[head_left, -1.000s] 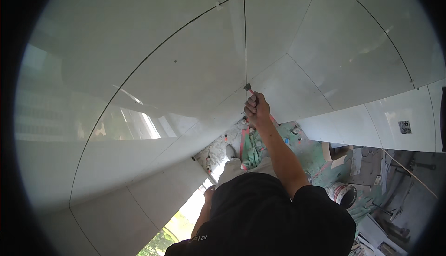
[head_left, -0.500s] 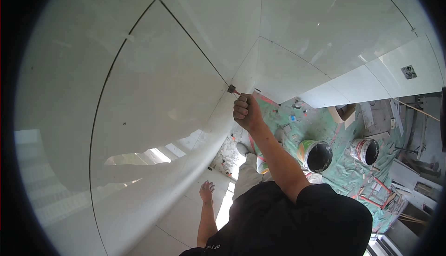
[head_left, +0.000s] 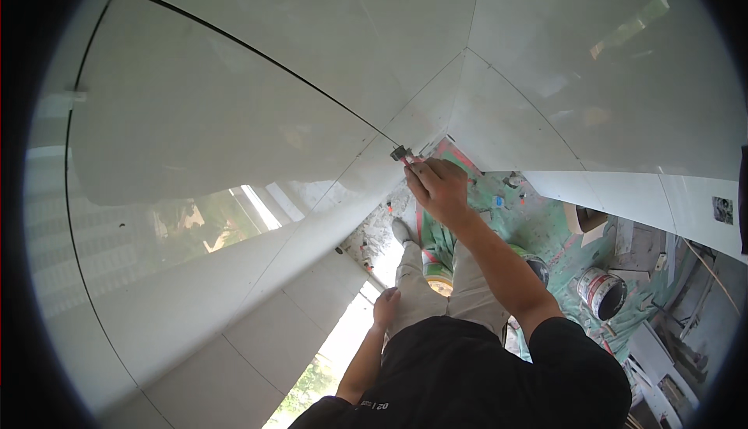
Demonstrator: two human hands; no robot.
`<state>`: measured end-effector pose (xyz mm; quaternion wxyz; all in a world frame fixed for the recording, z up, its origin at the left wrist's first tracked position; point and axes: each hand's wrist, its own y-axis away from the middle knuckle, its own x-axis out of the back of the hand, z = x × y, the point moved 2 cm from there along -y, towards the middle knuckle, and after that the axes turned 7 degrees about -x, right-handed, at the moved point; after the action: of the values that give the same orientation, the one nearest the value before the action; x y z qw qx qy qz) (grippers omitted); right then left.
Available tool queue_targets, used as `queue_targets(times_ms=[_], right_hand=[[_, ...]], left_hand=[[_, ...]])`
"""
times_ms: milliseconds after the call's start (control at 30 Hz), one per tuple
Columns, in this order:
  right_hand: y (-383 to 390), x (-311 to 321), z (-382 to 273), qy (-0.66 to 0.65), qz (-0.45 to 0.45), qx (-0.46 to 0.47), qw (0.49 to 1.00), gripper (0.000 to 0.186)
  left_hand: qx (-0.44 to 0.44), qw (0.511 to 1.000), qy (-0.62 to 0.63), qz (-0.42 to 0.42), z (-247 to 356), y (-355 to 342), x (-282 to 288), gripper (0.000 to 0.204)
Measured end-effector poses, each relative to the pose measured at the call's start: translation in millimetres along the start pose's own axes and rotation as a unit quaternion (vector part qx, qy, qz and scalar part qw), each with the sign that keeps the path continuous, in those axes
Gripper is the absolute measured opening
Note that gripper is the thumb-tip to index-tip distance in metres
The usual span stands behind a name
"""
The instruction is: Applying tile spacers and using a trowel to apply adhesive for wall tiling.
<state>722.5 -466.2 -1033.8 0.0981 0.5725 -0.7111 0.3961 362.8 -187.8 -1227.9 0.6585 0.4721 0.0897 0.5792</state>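
Note:
My right hand is raised to the glossy white wall tiles. Its fingers pinch the red shaft of a small tool with a dark, blocky head. That head sits against the wall at the lower end of a dark joint line between tiles, close to the corner. The hand covers part of the shaft. Down by my left thigh hangs my left hand, fingers loosely curled in and nothing visible in them.
A green sheet covers the floor, strewn with debris. Behind my right arm stands a dark-mouthed bucket, with another bucket farther right. A yellow-rimmed round container is between my legs. A cardboard box lies by the right wall.
My view has turned, and the wall joints have shifted left. My right hand has gone from a fist to a pinch on the tool. The left hand has moved in beside my thigh, its fingers curling.

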Motion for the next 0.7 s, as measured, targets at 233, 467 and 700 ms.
queue_targets(times_ms=[233,467,700], right_hand=[[213.5,15.1,223.8,0.118,-0.220,-0.372,0.894,0.039],[391.1,-51.6,274.7,0.041,-0.348,-0.448,0.823,0.034],[383.7,-214.7,369.7,-0.164,-0.251,-0.489,0.819,0.030]], left_hand=[[-0.009,0.995,0.096,0.021,-4.4,-60.6,-2.2,0.046],[-0.058,0.998,-0.003,0.025,-55.4,-163.5,-9.8,0.050],[-0.246,0.910,-0.327,0.072,-48.6,-300.6,-74.7,0.051]])
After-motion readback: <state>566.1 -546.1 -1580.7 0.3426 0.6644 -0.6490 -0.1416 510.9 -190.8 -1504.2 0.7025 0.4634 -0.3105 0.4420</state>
